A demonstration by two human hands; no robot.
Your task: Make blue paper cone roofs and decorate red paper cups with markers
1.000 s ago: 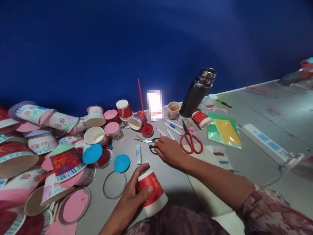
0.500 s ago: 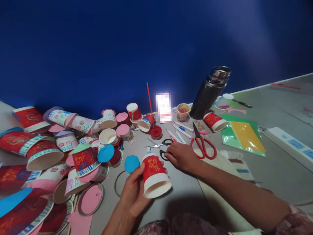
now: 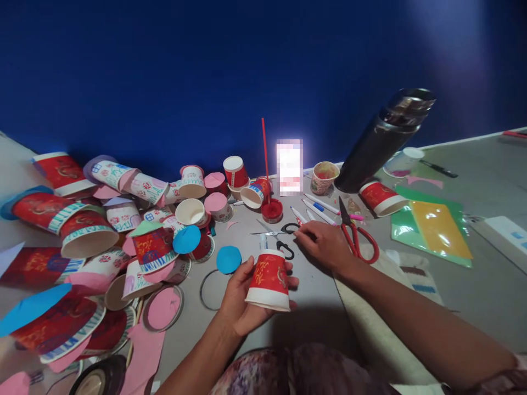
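Note:
My left hand (image 3: pixel 241 296) is wrapped round a red paper cup (image 3: pixel 269 277) with gold lettering and a white band. The cup is upside down, its wide rim lowest. My right hand (image 3: pixel 321 244) rests on the table, its fingers curled in beside the black-handled scissors (image 3: pixel 284 244); what they hold, if anything, is hidden. Just behind the held cup stands a small glue tube (image 3: pixel 263 240), partly covered by it. A blue paper disc (image 3: pixel 229 259) lies left of the cup, above a thin ring (image 3: pixel 201 291). Red-handled scissors (image 3: pixel 356 236) lie beyond my right wrist.
Decorated paper cups (image 3: pixel 86 236) crowd the left side. A red paint pot (image 3: pixel 272 210) holds a brush (image 3: pixel 264 148). Several markers (image 3: pixel 319 206), a dark flask (image 3: pixel 370 148) and a red cup (image 3: pixel 381 198) stand or lie behind. Green and yellow sheets (image 3: pixel 440 230) and a power strip (image 3: pixel 502 230) are right.
My left hand has tilted the cup more upright, so its opening now faces down instead of toward me. My right hand still lies by the black-handled scissors. The whole view has shifted.

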